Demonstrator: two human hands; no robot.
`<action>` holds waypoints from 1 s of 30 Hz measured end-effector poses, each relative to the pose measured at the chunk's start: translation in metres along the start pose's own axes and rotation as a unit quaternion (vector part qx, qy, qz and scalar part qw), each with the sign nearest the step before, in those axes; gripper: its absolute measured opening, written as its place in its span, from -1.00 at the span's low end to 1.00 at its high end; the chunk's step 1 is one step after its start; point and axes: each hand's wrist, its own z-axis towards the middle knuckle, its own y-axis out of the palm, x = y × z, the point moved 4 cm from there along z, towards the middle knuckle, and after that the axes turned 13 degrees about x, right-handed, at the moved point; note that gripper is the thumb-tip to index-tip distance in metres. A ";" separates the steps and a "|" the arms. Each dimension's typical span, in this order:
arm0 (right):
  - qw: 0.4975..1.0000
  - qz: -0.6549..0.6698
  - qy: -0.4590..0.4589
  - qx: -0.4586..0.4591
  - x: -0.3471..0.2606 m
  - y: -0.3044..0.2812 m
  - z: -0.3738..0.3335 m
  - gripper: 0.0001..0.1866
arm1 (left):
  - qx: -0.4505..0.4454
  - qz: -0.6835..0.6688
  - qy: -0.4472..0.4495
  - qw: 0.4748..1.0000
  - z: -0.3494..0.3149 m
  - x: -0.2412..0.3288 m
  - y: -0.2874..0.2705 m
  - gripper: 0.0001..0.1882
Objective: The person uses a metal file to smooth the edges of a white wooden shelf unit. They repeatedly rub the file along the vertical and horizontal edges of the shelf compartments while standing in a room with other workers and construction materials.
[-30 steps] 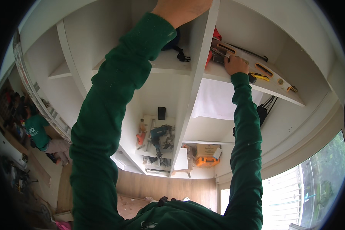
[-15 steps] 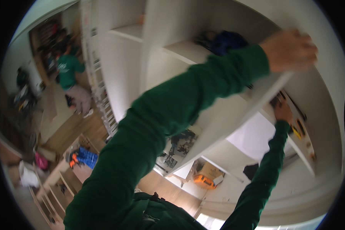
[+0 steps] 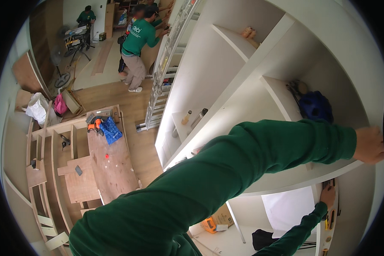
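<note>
The partition [image 3: 281,184] was gripped at three o'clock by the left hand [image 3: 369,144], seemingly for support; the right hand's [image 3: 328,196] hold was unclear.

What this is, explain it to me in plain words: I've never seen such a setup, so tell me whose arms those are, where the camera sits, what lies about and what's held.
There is no machine here: the green sleeves belong to a person working bare-handed. A fisheye camera on that person's head looks down, which is why straight edges bend.

The left hand reaches to the far right of the picture, by a white cabinet. The right hand, lower down, is beside a long spirit level on a shelf. Whether either hand grips something, I can't tell.

A dark blue bundle sits in an upper compartment. At left, a wooden board bears a blue cloth-like item and an orange tool.
</note>
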 end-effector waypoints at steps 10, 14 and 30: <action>1.000 -0.011 -0.011 0.015 0.004 0.006 0.002 -0.53 | 0.138 -0.088 0.080 0.983 -0.014 -0.010 -0.018 -0.83; 1.000 -0.008 -0.015 0.016 0.002 0.004 0.002 -0.53 | 0.110 -0.061 0.080 0.989 -0.017 -0.003 -0.023 -0.81; 1.000 -0.009 0.004 -0.002 0.000 0.001 0.000 -0.52 | -0.005 0.012 0.033 0.999 0.005 0.009 -0.054 -0.68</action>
